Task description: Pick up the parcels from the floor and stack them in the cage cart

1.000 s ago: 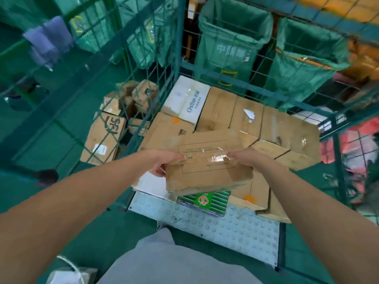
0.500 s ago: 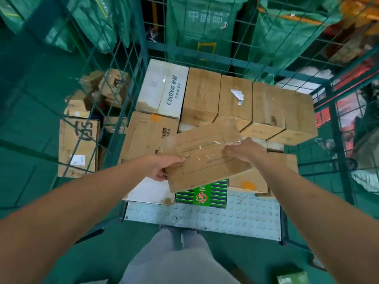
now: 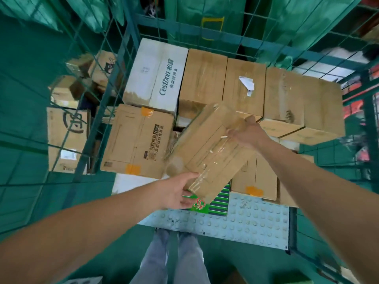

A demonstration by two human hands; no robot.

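I hold a taped brown cardboard parcel (image 3: 207,148) between both hands above the cage cart. It is turned diagonally, its far end up and to the right. My left hand (image 3: 176,191) grips its near lower corner, fingers curled under it. My right hand (image 3: 247,133) grips its far right edge. The cage cart (image 3: 235,226) has a pale studded floor and green wire walls. Inside it lie several stacked boxes, among them a white Cestbon box (image 3: 158,74), a printed brown box (image 3: 139,142) and a green striped box (image 3: 213,203) under the held parcel.
More brown parcels (image 3: 65,138) lie on the green floor outside the cart's left wire wall (image 3: 106,83). Green mail sacks (image 3: 211,15) hang behind the cart. My legs (image 3: 172,261) stand at the cart's open front edge.
The parcel has rotated from nearly level to a steep diagonal. My left hand dropped to its near corner and my right hand rose to its far edge. The camera tilted further down.
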